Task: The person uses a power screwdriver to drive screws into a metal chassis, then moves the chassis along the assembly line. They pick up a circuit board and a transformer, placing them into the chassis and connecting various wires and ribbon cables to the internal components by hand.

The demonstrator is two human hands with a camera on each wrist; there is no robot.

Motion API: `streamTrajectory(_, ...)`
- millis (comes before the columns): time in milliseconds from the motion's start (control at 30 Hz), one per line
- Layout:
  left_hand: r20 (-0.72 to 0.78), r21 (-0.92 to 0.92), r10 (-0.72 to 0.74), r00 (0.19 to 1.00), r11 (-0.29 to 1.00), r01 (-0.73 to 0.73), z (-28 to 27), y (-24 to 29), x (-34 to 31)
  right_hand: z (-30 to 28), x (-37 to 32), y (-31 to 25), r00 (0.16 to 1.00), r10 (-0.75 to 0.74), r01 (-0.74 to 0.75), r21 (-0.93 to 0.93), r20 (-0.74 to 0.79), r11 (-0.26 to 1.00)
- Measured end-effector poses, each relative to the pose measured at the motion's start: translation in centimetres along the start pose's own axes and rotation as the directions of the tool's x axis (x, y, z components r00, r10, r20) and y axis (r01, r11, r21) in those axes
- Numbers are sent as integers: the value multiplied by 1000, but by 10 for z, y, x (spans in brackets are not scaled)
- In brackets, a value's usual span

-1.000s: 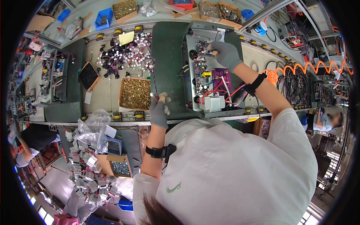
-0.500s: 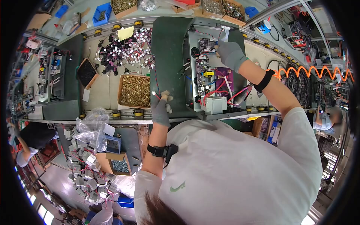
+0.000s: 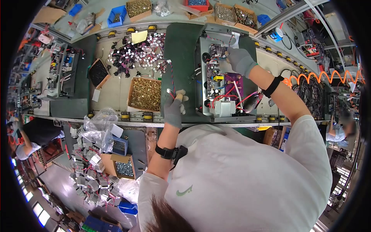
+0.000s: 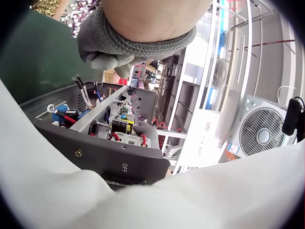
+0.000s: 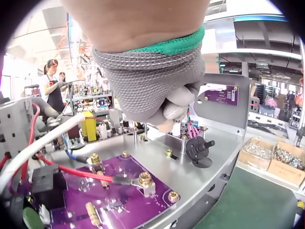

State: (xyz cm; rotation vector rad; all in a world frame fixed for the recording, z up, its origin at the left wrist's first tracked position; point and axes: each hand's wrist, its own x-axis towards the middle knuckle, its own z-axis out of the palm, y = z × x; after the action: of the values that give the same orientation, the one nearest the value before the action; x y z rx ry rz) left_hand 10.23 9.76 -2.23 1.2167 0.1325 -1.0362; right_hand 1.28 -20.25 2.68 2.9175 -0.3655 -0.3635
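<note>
In the head view the gloved left hand (image 3: 173, 112) pinches a thin twisted cable (image 3: 172, 77) near its white connector, over the green mat (image 3: 176, 46) left of an open metal chassis (image 3: 201, 73). The left wrist view shows that hand (image 4: 121, 43) with curled fingers above the chassis (image 4: 100, 152); the cable is hidden there. The gloved right hand (image 3: 240, 62) is at the far circuit board (image 3: 217, 50) inside the chassis. From the right wrist, this hand (image 5: 152, 86) has curled fingers at thin coloured wires (image 5: 191, 125) by the board's connectors; its fingertips are partly hidden. A purple board (image 5: 114, 191) lies nearer.
A cable pile (image 3: 141, 54) and a box of brass parts (image 3: 145, 94) lie left of the mat. Parts boxes (image 3: 225, 13) line the far shelf. An orange coiled hose (image 3: 320, 77) hangs at the right. Another chassis (image 3: 62, 73) stands at the far left.
The head view has shifted, moving the scene within the frame. The right hand's fingers have drawn in at the far board. The left hand keeps its grip on the cable.
</note>
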Motion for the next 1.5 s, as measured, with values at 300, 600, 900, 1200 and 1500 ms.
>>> streamTrajectory(300,101,9,76,992,997,-77,1,6,-17,16,-18,18,992,65,-34,265,-110,964)
streamTrajectory(600,44,82,7,999,997,-11,-10,-2,-20,-2,21,5,995,81,-85,68,56,994)
streamTrajectory(900,262,89,73,962,991,-99,19,22,-38,-6,18,13,995,71,-85,231,68,969)
streamTrajectory(1200,170,60,44,985,997,-55,10,15,-40,-2,-4,10,997,38,-42,61,64,997)
streamTrajectory(1500,138,24,57,989,998,-61,10,16,-35,-37,29,-3,951,-29,55,-78,306,995)
